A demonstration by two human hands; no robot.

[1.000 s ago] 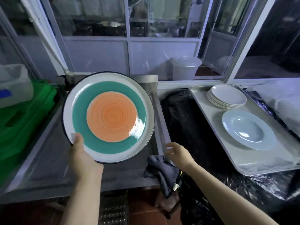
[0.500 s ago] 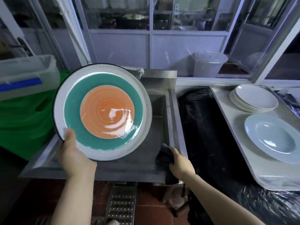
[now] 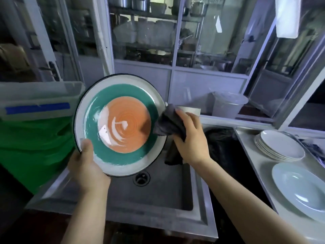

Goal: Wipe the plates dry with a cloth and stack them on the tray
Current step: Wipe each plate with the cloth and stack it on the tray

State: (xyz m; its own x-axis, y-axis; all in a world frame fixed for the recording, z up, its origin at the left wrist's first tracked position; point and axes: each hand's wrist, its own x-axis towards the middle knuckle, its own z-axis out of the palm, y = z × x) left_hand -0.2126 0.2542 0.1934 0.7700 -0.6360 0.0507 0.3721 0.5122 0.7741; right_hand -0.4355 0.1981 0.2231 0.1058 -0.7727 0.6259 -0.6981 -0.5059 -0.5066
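The plate [image 3: 121,125] is held up over the sink [image 3: 154,196], tipped to face the camera. It is gripped at its low left edge by the left hand [image 3: 88,169], with the thumb curled over the rim. The cloth [image 3: 168,124] is bunched in the curled fingers of the right hand [image 3: 190,140] and is pressed on the plate's right rim. The plate looks wet and shiny in the middle, so the wipe is best started at the rim and moved round toward the middle. The plate should be held tight, as a wet rim can slip. The tray [image 3: 249,138] sits on the right with a stack [image 3: 281,147] and a bowl [image 3: 302,191] on it.

The back of the plate is hidden. The left fingers are hidden behind it. The tray is cut off at the right edge.
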